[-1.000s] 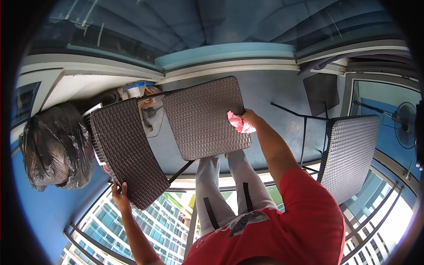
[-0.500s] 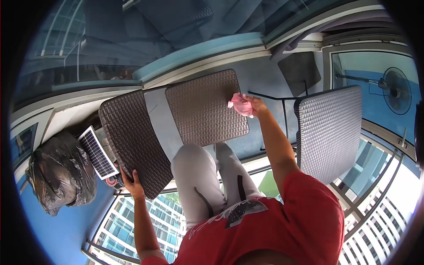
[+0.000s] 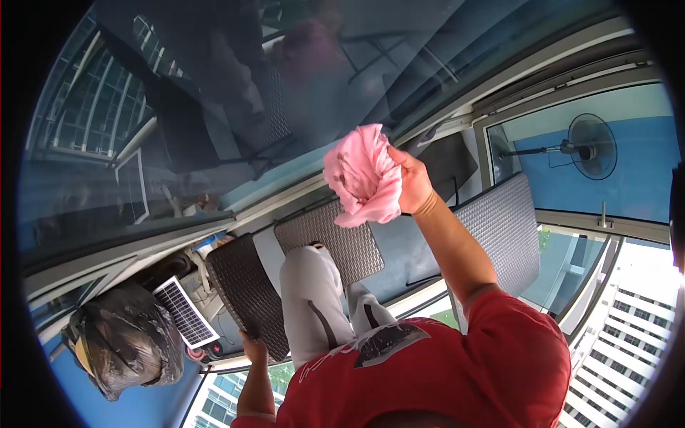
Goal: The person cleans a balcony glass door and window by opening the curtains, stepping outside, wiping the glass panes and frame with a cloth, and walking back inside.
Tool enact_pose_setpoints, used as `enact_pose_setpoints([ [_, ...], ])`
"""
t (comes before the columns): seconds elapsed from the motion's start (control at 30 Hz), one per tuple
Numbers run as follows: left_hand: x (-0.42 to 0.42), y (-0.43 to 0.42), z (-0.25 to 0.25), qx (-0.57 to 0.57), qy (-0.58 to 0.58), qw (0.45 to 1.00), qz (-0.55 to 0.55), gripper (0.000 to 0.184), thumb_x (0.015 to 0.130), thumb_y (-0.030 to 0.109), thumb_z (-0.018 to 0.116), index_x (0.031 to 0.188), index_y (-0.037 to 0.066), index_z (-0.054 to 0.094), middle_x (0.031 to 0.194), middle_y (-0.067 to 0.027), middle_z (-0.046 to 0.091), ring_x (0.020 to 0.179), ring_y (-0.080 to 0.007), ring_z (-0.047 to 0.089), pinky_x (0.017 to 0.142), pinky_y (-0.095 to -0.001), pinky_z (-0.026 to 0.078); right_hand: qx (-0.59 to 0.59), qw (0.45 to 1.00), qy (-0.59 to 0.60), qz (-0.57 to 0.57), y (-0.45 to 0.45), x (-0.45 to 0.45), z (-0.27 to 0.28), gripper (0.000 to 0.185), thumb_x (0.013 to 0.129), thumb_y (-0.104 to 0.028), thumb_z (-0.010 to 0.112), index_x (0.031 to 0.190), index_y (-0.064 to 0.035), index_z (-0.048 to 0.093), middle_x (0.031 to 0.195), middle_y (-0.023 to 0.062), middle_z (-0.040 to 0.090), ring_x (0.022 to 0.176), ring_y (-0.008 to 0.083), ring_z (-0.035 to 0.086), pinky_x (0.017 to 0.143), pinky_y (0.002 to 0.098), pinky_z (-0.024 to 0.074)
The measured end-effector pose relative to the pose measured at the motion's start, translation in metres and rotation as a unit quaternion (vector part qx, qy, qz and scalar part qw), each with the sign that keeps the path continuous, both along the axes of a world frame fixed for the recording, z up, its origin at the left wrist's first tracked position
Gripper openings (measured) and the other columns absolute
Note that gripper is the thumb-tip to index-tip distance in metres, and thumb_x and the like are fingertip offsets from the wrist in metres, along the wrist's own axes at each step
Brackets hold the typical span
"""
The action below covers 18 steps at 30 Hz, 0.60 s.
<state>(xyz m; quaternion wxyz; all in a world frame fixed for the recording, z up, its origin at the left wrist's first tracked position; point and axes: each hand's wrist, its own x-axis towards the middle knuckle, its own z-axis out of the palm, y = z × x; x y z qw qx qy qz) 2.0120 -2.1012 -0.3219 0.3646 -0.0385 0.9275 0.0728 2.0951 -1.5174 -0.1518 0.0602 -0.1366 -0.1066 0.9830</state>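
My right hand is raised high, gripping a crumpled pink cloth that bulges into a loose, hollow bundle. Lower down, my left hand has hold of the near edge of a dark woven-pattern chair back; some of its fingers are hidden by the edge. Beyond a gap lies the chair's brown woven-pattern seat, partly covered by my knee. The chair stands in front of my grey-trousered legs.
Another woven-pattern panel stands on the right. On the left are a small solar panel and a stuffed black plastic bag. A large glass window runs along the far side. A fan shows behind glass at right.
My right hand has lifted the pink cloth up and toward the window, and the cloth has spread wider. My left hand stays at the chair back. The view has tilted upward.
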Motion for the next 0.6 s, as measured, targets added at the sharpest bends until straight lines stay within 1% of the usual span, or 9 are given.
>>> enact_pose_setpoints([
  [0.07, -0.033, 0.064, 0.059, -0.018, -0.062, 0.997, -0.031, 0.066, 0.086, 0.023, 0.057, 0.141, 0.003, 0.027, 0.129, -0.0283, 0.045, 0.119, -0.0386, 0.046, 0.1, -0.0407, 0.036, 0.027, 0.999, -0.021, 0.004, 0.006, -0.018, 0.056, 0.055, 0.087, -0.03, 0.043, 0.132, -0.0003, 0.04, 0.134, 0.0183, 0.045, 0.123, 0.0358, 0.043, 0.106, 0.0477, 0.0294],
  [0.13, -0.065, 0.124, 0.068, 0.267, 0.096, 0.952, -0.118, 0.06, 0.089, 0.026, 0.056, 0.139, 0.001, 0.033, 0.129, -0.027, 0.046, 0.12, -0.0352, 0.047, 0.1, -0.0389, 0.037, 0.021, 0.999, -0.023, 0.034, 0.003, -0.032, 0.102, 0.052, 0.085, -0.024, 0.042, 0.127, 0.006, 0.044, 0.128, 0.02, 0.05, 0.119, 0.0352, 0.047, 0.106, 0.0454, 0.03],
  [0.17, -0.085, 0.197, 0.139, 0.374, 0.007, 0.926, -0.043, 0.056, 0.093, 0.029, 0.053, 0.136, -0.001, 0.037, 0.132, -0.0224, 0.046, 0.122, -0.0294, 0.046, 0.102, -0.0341, 0.034, 0.01, 0.999, -0.022, 0.032, -0.01, -0.035, 0.119, 0.052, 0.085, -0.024, 0.042, 0.127, 0.006, 0.044, 0.128, 0.02, 0.05, 0.119, 0.0352, 0.047, 0.106, 0.0454, 0.03],
  [0.23, -0.114, 0.308, 0.254, 0.525, -0.123, 0.84, -0.062, 0.057, 0.097, 0.037, 0.042, 0.139, 0.0, 0.034, 0.135, -0.0132, 0.047, 0.122, -0.0183, 0.043, 0.101, -0.0291, 0.031, 0.004, 0.997, 0.067, 0.033, -0.012, -0.048, 0.158, 0.053, 0.08, -0.021, 0.044, 0.125, 0.008, 0.046, 0.127, 0.0201, 0.051, 0.118, 0.0346, 0.048, 0.106, 0.0438, 0.0303],
  [0.33, -0.123, 0.395, 0.323, 0.731, -0.191, 0.655, 0.012, 0.05, 0.097, 0.041, 0.042, 0.123, -0.001, 0.05, 0.11, -0.0092, 0.059, 0.089, -0.0073, 0.049, 0.086, -0.0232, 0.038, -0.014, 0.989, 0.128, 0.073, -0.017, -0.055, 0.221, 0.056, 0.076, -0.019, 0.045, 0.126, 0.0074, 0.046, 0.126, 0.0198, 0.052, 0.118, 0.0329, 0.049, 0.105, 0.0424, 0.0313],
  [0.47, -0.119, 0.437, 0.457, 0.663, -0.074, 0.742, -0.073, 0.041, 0.095, 0.038, 0.049, 0.102, -0.001, 0.059, 0.085, -0.0006, 0.059, 0.073, -0.004, 0.046, 0.068, -0.0208, 0.039, 0.235, 0.971, -0.037, -0.038, -0.023, -0.053, 0.299, 0.054, 0.084, -0.036, 0.055, 0.12, 0.0033, 0.051, 0.119, 0.0145, 0.055, 0.116, 0.0244, 0.05, 0.102, 0.0368, 0.0349],
  [0.5, -0.116, 0.44, 0.473, 0.683, -0.082, 0.723, -0.057, 0.038, 0.094, 0.037, 0.052, 0.095, 0.0, 0.06, 0.078, 0.0021, 0.056, 0.068, -0.0037, 0.046, 0.062, -0.0212, 0.038, 0.397, 0.913, -0.091, -0.036, -0.019, -0.045, 0.292, 0.04, 0.087, -0.034, 0.059, 0.109, -0.0005, 0.054, 0.098, 0.0056, 0.06, 0.096, 0.015, 0.056, 0.088, 0.0287, 0.0416],
  [0.53, -0.113, 0.442, 0.49, 0.705, -0.088, 0.703, -0.042, 0.036, 0.093, 0.036, 0.055, 0.088, 0.0, 0.061, 0.07, 0.0048, 0.054, 0.064, -0.0034, 0.046, 0.055, -0.0216, 0.037, 0.396, 0.913, -0.088, -0.039, -0.017, -0.043, 0.283, 0.04, 0.087, -0.034, 0.059, 0.109, -0.0005, 0.054, 0.098, 0.0056, 0.06, 0.096, 0.015, 0.056, 0.088, 0.0287, 0.0416],
  [0.6, -0.106, 0.44, 0.543, 0.653, -0.133, 0.745, -0.004, 0.038, 0.094, 0.038, 0.053, 0.085, 0.002, 0.061, 0.068, 0.0045, 0.052, 0.062, -0.0036, 0.044, 0.053, -0.0223, 0.036, 0.511, 0.835, -0.202, -0.04, -0.014, -0.038, 0.277, 0.023, 0.088, -0.025, 0.059, 0.098, -0.0044, 0.054, 0.084, -0.0016, 0.058, 0.083, 0.0088, 0.054, 0.077, 0.0258, 0.0426],
])
